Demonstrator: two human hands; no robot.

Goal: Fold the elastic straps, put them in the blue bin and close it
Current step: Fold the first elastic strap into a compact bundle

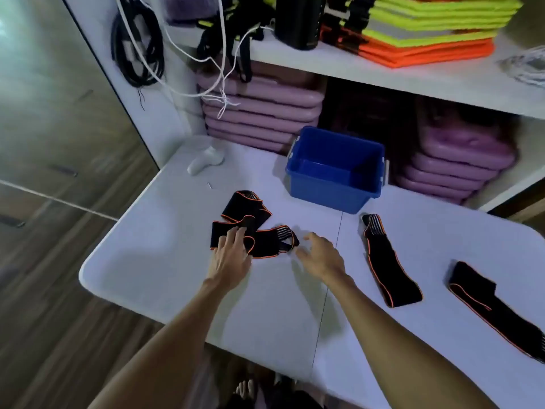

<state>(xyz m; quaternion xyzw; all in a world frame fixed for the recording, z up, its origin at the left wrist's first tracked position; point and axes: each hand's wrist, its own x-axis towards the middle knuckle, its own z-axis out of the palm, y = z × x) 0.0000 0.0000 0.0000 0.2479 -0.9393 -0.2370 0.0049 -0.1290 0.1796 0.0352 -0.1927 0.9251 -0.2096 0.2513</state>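
A tangled black elastic strap with orange edging (246,219) lies on the white table (153,255), left of centre. My left hand (230,258) rests on its near part, fingers spread and pressing the fabric. My right hand (321,258) hovers open just right of the strap's striped end, not touching it. The blue bin (336,169) stands open and empty behind the strap, no lid in sight. A second strap (383,264) lies stretched out to the right. A third strap (495,311) lies at the far right edge.
A white handheld device (205,160) sits at the table's back left. Stacks of pink cases (259,113) fill the shelf behind the bin. Cables (138,54) hang at the left; folded neon vests (430,28) lie on the upper shelf. Floor lies beyond the table's left edge.
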